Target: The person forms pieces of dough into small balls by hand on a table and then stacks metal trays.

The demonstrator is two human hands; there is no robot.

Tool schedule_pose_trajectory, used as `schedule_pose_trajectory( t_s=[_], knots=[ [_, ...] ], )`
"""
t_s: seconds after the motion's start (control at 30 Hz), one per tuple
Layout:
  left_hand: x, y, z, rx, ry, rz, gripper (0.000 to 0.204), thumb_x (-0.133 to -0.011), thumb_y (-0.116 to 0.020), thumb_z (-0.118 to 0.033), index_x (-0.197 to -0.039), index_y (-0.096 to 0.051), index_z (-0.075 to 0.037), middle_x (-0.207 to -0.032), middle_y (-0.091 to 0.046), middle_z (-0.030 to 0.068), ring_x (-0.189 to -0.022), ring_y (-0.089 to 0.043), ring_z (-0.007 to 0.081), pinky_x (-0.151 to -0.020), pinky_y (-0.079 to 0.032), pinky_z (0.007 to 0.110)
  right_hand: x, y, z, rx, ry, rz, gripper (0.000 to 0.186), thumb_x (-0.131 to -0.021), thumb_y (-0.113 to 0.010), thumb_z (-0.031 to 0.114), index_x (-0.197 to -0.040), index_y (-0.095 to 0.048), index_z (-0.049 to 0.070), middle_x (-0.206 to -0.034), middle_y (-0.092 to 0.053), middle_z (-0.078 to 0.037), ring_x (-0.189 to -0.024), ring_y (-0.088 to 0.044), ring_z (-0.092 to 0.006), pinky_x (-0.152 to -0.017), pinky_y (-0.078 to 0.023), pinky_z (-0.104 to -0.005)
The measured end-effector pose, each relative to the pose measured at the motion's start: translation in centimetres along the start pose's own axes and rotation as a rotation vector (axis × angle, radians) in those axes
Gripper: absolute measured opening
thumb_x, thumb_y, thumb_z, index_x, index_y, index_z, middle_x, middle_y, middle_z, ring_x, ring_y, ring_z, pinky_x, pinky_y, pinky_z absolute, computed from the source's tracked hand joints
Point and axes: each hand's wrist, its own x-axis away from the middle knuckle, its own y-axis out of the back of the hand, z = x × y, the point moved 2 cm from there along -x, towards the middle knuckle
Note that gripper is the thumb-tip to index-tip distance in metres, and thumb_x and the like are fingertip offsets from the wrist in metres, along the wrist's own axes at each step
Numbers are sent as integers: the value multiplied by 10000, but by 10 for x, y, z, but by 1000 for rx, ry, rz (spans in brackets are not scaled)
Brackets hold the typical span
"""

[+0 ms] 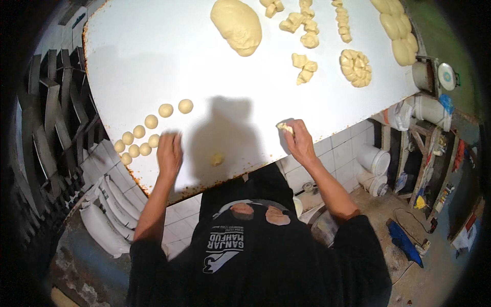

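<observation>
We're rolling dough balls: our left hand (pixel 169 153) presses flat, fingers together, beside the finished dough balls (pixel 144 134) on the white surface (pixel 153 61). Our right hand (pixel 296 140) has fingers clamped on a dough piece (pixel 285 127). Next it likely needs rolling round.

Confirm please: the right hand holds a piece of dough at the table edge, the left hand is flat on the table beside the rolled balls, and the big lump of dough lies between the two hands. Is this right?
Not quite. The big lump of dough lies at the far side of the table, not between the hands; only a small piece lies there. As you say, the right hand holds a piece of dough, and the left hand lies beside the rolled balls. The head view shows this.
</observation>
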Motion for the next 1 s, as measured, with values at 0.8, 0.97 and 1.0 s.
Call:
schedule_pose_trajectory(
  t_s=[0.8, 0.97, 1.0],
  knots=[
    [111, -12, 47, -105, 203, 210, 152, -926, -748, -164, -964, -635, -70, -1000, -631, 159, -978, -589, 406, -845, -464, 548, -70, -108, 14, 321, 389, 167, 261, -893, -790, 303, -935, -668, 76, -1052, -642, -141, -997, -567, -346, -884, -426, -486],
    [103, -69, -20, -95, 143, -233, 157, -928, -739, -203, -960, -681, -60, -990, -633, 156, -949, -592, 390, -843, -448, 541, -97, -148, 38, 380, 343, -6, 250, -850, -818, 252, -861, -622, 98, -926, -598, -135, -931, -565, -344, -828, -421, -483],
    [101, -71, -21, -76, 136, -307, 172, -936, -733, -221, -960, -681, -58, -995, -637, 156, -947, -589, 391, -851, -446, 538, -72, -139, 40, 278, 397, 158, 254, -841, -826, 269, -873, -637, 102, -934, -615, -133, -949, -579, -336, -838, -427, -476]
  ],
)
